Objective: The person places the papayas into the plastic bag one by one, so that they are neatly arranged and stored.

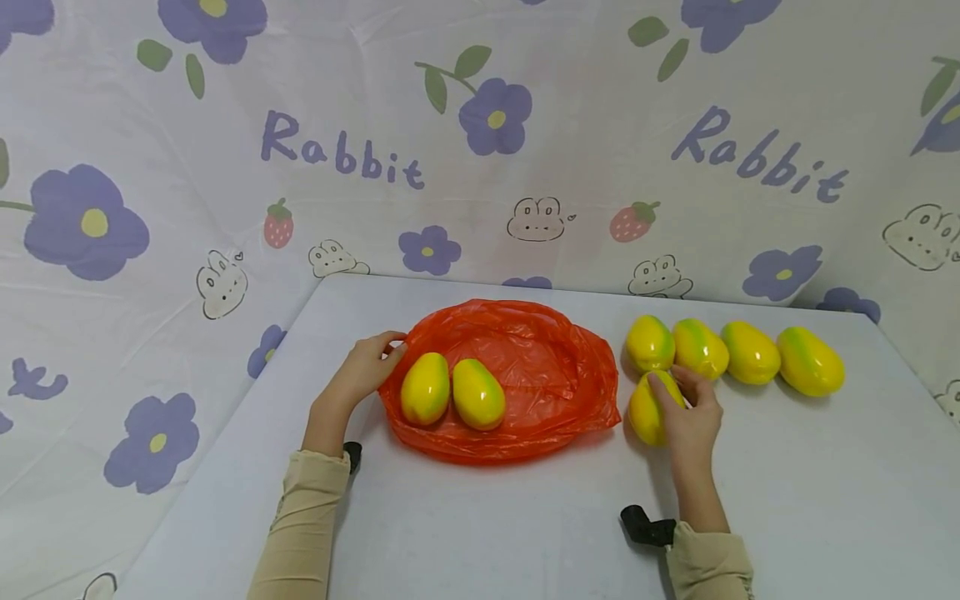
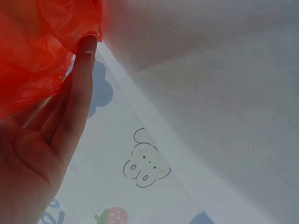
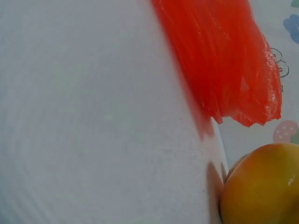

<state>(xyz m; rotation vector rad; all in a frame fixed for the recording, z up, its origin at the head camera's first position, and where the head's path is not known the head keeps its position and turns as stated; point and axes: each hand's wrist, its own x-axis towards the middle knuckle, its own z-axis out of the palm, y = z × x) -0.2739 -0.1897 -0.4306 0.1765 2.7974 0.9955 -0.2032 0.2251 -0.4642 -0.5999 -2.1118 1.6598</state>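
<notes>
A red plastic bag (image 1: 525, 442) lies spread on the white table, its mouth facing up. Inside, on its left side, sit two yellow mangoes, one mango (image 1: 425, 389) beside another mango (image 1: 478, 394). My left hand (image 1: 363, 367) holds the bag's left rim between thumb and fingers; in the left wrist view a long finger (image 2: 77, 98) runs up against the red film. To the right of the bag, my right hand (image 1: 693, 412) grips a yellow-green mango (image 1: 647, 412) from its right side. That mango (image 3: 264, 191) fills the lower right corner of the right wrist view.
Behind the right hand, several more mangoes stand in a row, from a near-left mango (image 1: 649, 342) to the rightmost mango (image 1: 810, 362). A patterned cloth (image 1: 585, 125) with flowers and rabbits hangs behind the table (image 1: 480, 533) and down its sides.
</notes>
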